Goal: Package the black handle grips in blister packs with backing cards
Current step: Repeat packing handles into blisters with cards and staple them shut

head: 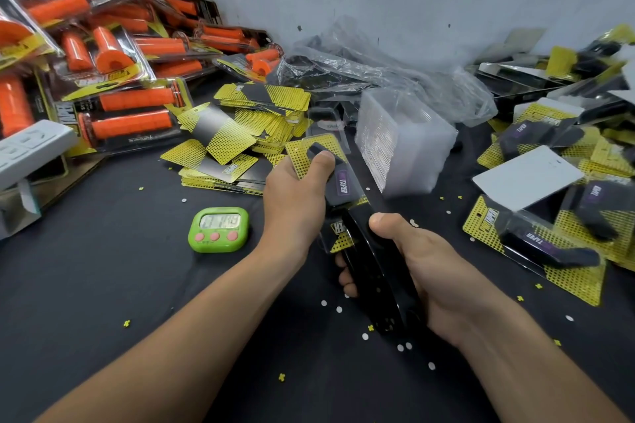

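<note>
Holding one pack above the middle of the black-covered table, both hands are busy. The left hand grips the upper end of a clear plastic blister pack with a yellow-and-black backing card. Its thumb lies on the dotted yellow part and the other fingers are curled behind. Inside this pack a black handle grip with a purple label is visible. The right hand closes around a long glossy black tool that looks like a stapler, thumb on top and fingers below. Its front end meets the lower part of the pack, but whether it bites the card I cannot tell.

Toward the far edge lies a heap of loose yellow-and-black cards. Just right of it is a stack of empty clear blister shells, with a crumpled clear plastic bag behind. Packs of orange grips are piled at the far left corner, and packs of black grips along the right edge. A green digital timer sits left of the left hand.
</note>
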Motion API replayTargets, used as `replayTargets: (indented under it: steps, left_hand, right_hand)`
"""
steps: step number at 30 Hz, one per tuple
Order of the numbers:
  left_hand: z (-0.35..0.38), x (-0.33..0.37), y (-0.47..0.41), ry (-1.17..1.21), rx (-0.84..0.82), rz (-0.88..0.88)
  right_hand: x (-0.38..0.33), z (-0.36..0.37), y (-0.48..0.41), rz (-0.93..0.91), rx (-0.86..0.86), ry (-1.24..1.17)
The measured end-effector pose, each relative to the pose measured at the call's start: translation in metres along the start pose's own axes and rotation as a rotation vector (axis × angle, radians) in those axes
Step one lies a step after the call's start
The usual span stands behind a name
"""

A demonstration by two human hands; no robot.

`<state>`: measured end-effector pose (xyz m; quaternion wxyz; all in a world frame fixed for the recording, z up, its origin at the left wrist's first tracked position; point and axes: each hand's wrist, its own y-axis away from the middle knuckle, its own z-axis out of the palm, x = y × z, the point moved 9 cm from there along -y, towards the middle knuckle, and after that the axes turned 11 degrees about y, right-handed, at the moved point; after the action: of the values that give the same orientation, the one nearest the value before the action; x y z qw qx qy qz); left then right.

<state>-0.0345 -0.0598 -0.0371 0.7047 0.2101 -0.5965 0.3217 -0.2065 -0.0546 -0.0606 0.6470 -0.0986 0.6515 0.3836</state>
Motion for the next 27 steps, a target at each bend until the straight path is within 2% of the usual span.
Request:
replayTargets:
  steps: [10, 16, 19, 22, 25, 27]
  left_hand:
    - [0.005, 0.006, 0.004, 0.008, -0.037, 0.025]
    - [-0.005, 0.003, 0.001, -0.046, 0.026, 0.023]
    - [-0.011, -0.007, -0.008, 0.117, 0.057, -0.109]
    - [0.000, -0.020, -0.006, 0.328, -0.059, -0.294]
    - [0.018, -0.027, 0.007, 0.341, -0.272, -0.428]
    - [0.029, -0.023, 0.014, 0.354, -0.408, -0.426]
  right_hand:
    - [0.002, -0.005, -0.004, 0.001, 0.098, 0.050]
    - [-0.002, -0.019, 0.000, 0.078, 0.007, 0.065]
    - [-0.010, -0.058, 0.003, 0.081, 0.184, 0.062]
    - [-0.023, -0.086, 0.007, 0.032, 0.432, 0.369]
    - [-0.057, -0.090, 0.022, -0.286, 0.766, 0.857]
    - [-0.073, -0.078, 0.046, -0.526, 0.978, 0.913]
